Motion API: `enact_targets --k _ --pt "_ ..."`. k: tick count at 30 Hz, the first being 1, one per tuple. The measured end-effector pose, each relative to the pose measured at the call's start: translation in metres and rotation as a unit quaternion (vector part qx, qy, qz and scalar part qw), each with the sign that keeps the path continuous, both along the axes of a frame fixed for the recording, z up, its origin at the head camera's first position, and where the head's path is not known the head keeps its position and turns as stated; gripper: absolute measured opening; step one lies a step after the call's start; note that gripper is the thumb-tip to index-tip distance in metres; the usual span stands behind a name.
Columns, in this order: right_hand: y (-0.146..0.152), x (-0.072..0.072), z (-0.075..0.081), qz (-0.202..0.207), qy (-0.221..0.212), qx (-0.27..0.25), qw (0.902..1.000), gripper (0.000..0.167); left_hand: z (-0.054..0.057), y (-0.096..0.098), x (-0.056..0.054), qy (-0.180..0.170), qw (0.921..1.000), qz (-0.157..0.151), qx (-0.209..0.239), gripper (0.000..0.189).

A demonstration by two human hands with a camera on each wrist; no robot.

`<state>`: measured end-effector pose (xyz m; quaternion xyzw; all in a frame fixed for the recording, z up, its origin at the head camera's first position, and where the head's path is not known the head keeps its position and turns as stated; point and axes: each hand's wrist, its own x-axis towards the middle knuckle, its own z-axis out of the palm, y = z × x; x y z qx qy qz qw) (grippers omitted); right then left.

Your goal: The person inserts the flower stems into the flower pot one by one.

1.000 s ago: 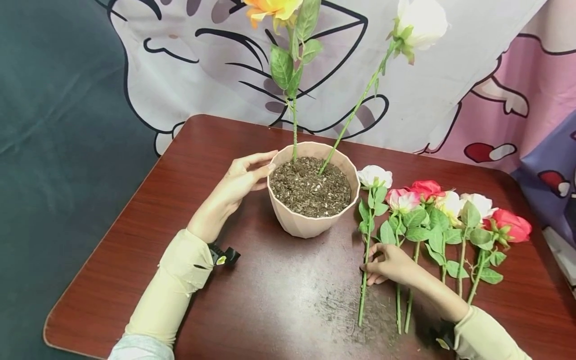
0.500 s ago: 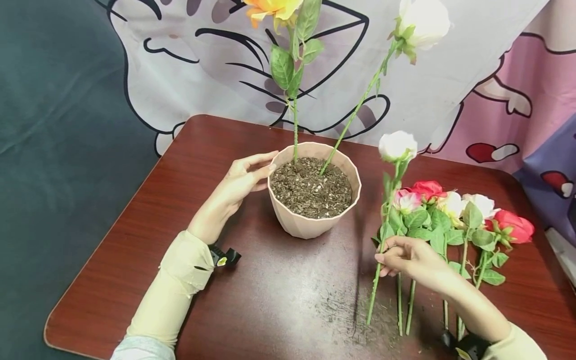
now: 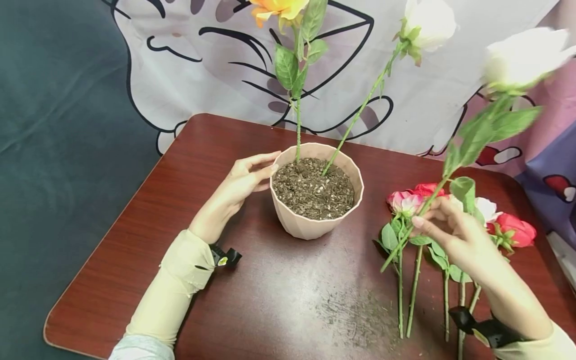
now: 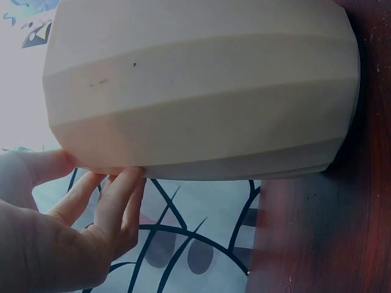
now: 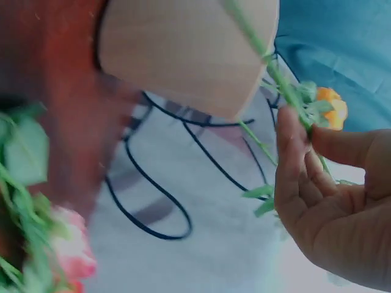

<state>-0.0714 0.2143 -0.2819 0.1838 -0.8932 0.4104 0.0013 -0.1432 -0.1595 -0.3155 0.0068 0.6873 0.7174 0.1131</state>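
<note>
A beige faceted flowerpot (image 3: pixel 306 225) full of dark soil stands mid-table. My left hand (image 3: pixel 240 185) rests its fingertips and thumb against the pot's left side, near the rim; in the left wrist view the fingers (image 4: pixel 122 195) touch the outer wall. To the right of the pot, my right hand (image 3: pixel 468 245) pinches the green stem of a white rose (image 3: pixel 522 60) between thumb and fingers. That rose leans up to the right, its stem end raised over the table, and it is blurred. An orange-yellow flower (image 3: pixel 281 10) and another white rose (image 3: pixel 429 25) stand in the soil.
Several red, pink and white flowers (image 3: pixel 513 230) lie side by side on the table's right, partly under my right forearm. Soil crumbs (image 3: pixel 360 320) are scattered on the wooden table (image 3: pixel 135 225). A cartoon-printed cloth (image 3: pixel 216 90) hangs behind.
My right hand has lifted the white rose off the table and carried it up and to the right, tilting its bloom rightward. The left hand stays at the pot.
</note>
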Motion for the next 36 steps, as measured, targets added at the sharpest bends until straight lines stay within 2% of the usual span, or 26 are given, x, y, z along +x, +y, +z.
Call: enact_targets --k 4,6,8,9,12,14,15,19,22,25,30,33,36 --pt "-0.001 -0.008 0.014 -0.032 0.042 0.001 0.9986 0.007 0.0 0.0 0.0 0.004 1.0 -0.001 -0.003 0.043" --pt "-0.003 -0.014 0.022 -0.039 0.044 -0.027 0.9979 0.008 0.0 -0.001 0.0 0.005 1.0 -0.001 -0.004 0.043" --pt "-0.007 -0.02 0.032 -0.039 0.042 -0.078 0.9953 0.01 0.001 -0.001 0.0 0.006 1.0 0.0 -0.006 0.043" --pt "-0.009 -0.024 0.036 -0.032 0.036 -0.123 0.9913 0.011 0.001 -0.001 0.0 0.006 1.0 0.0 -0.006 0.043" --pt "-0.021 -0.036 0.047 -0.002 0.012 -0.241 0.9705 0.008 0.001 -0.002 0.001 0.007 1.0 -0.001 -0.006 0.043" --pt "-0.031 -0.044 0.052 0.024 0.002 -0.29 0.9569 0.008 0.0 -0.003 0.0 0.007 0.9999 -0.002 -0.007 0.043" --pt "-0.036 -0.048 0.053 0.034 0.001 -0.294 0.9551 0.008 0.0 -0.003 0.001 0.007 0.9999 -0.003 -0.007 0.043" --pt "-0.059 -0.064 0.053 0.036 0.042 -0.196 0.9791 0.006 -0.001 -0.002 0.001 0.008 0.9999 -0.005 -0.008 0.044" --pt "-0.075 -0.077 0.047 0.041 0.084 -0.13 0.9871 0.005 -0.001 -0.001 0.001 0.01 0.9999 -0.005 -0.006 0.043" --pt "-0.089 -0.089 0.038 0.054 0.121 -0.107 0.9853 0.006 -0.001 -0.001 0.001 0.009 0.9999 -0.006 -0.003 0.043" --pt "-0.106 -0.103 0.02 0.066 0.195 -0.058 0.9768 0.012 -0.002 -0.001 0.001 0.006 0.9999 -0.009 -0.006 0.043" --pt "-0.113 -0.108 0.01 0.073 0.219 -0.046 0.9718 0.011 -0.003 -0.002 0.0 0.008 0.9999 -0.01 -0.003 0.043" --pt "-0.118 -0.111 0.002 0.091 0.229 -0.058 0.9674 0.01 -0.003 -0.002 0.0 0.008 0.9999 -0.012 0.002 0.043"
